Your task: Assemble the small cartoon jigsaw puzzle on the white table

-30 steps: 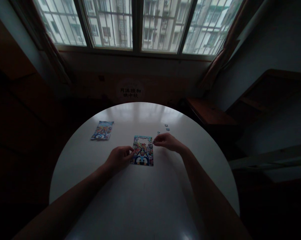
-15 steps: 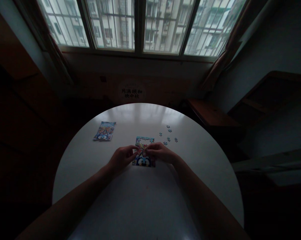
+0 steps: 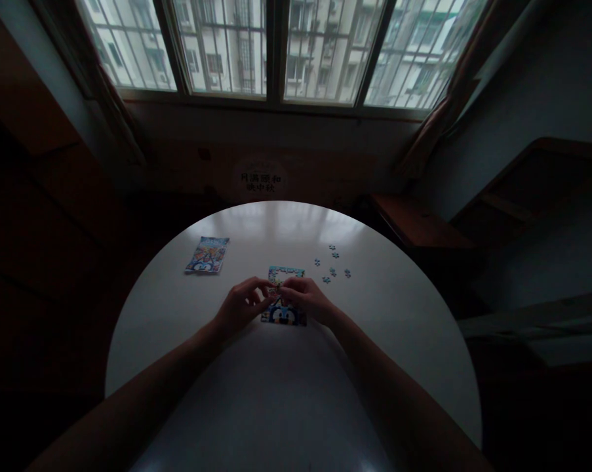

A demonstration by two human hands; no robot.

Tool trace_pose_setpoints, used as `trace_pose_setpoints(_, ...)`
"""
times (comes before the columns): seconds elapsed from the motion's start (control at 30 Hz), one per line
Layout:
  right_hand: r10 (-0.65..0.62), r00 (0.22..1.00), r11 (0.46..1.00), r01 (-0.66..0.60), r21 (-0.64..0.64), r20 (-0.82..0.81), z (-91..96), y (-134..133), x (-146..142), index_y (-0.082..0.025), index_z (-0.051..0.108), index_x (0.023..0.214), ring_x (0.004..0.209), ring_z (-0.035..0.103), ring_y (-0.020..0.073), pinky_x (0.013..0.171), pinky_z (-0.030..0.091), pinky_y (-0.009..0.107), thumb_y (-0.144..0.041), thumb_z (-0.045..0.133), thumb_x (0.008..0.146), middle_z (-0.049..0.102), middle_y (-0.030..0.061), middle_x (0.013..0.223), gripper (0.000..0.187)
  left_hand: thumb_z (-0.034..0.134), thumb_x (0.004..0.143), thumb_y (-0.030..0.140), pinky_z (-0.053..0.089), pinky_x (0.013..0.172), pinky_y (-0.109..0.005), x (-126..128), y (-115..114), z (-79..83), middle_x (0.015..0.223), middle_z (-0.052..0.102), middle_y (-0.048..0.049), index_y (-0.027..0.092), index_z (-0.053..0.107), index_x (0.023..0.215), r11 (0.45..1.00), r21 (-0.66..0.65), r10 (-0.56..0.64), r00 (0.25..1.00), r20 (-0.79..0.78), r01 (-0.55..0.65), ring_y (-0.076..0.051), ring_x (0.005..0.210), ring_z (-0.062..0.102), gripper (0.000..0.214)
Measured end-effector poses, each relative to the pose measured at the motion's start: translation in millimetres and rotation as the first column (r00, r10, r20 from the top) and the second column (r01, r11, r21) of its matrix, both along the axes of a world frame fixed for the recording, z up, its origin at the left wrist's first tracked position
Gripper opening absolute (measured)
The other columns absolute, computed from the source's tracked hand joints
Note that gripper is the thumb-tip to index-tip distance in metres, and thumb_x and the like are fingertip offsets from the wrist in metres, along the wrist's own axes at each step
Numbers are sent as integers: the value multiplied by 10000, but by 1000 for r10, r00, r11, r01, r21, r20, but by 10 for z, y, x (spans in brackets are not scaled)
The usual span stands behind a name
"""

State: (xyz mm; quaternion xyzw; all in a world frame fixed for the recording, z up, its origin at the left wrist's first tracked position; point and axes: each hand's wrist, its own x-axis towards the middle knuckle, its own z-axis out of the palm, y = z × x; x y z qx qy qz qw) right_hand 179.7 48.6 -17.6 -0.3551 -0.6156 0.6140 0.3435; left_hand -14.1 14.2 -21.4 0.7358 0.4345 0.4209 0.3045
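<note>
A partly assembled jigsaw puzzle [image 3: 284, 317] lies on the white table, a blue cartoon face along its near edge and a pale gap near its far edge. Over its middle, my left hand [image 3: 246, 301] and my right hand [image 3: 308, 298] meet at the fingertips. Thumb and forefinger of each are pinched together on what looks like one small jigsaw puzzle piece, mostly hidden by the fingers. Several loose puzzle pieces [image 3: 332, 272] are scattered to the right, beyond my right hand.
On the left of the round white table [image 3: 286, 393] lies a colourful picture packet [image 3: 208, 255] with a similar blue face. A brown wooden bench or cabinet [image 3: 418, 219] stands beyond the table at the right. Barred windows [image 3: 227, 52] fill the far wall.
My right hand has shifted left and a little away from me, its fingertips now meeting those of my left hand. The loose pieces and the packet lie as before.
</note>
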Motion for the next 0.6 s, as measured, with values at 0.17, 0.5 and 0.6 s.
trace_pose_setpoints(0.17, 27, 1000, 1000, -27, 4, -6, -31, -17, -58, -155, 588, 703, 498, 409, 64, 473, 292, 203, -495, 651, 723, 503, -43, 561, 346, 620, 805, 321, 456, 512, -165, -26, 26, -48, 842, 653, -31, 147, 622, 969, 999, -33, 6, 1000, 25, -5, -68, 563, 591, 239)
trace_pose_setpoints(0.5, 43, 999, 997, -44, 62, 18, -74, 2, -62, -144, 600, 703, 529, 419, 72, 485, 291, 203, -531, 638, 720, 507, -31, 576, 389, 627, 805, 298, 469, 514, -173, -12, 29, -41, 896, 655, -50, 151, 658, 920, 1000, 14, 19, 1000, -15, -19, -72, 570, 592, 189)
trace_pose_setpoints(0.6, 50, 998, 996, -53, 75, 41, -96, 17, -68, -148, 586, 675, 524, 414, 71, 492, 301, 205, -543, 634, 718, 499, -36, 560, 401, 609, 817, 307, 468, 515, -177, -21, 30, -48, 874, 656, -48, 155, 664, 929, 999, 32, 8, 999, -47, -6, -73, 566, 586, 196)
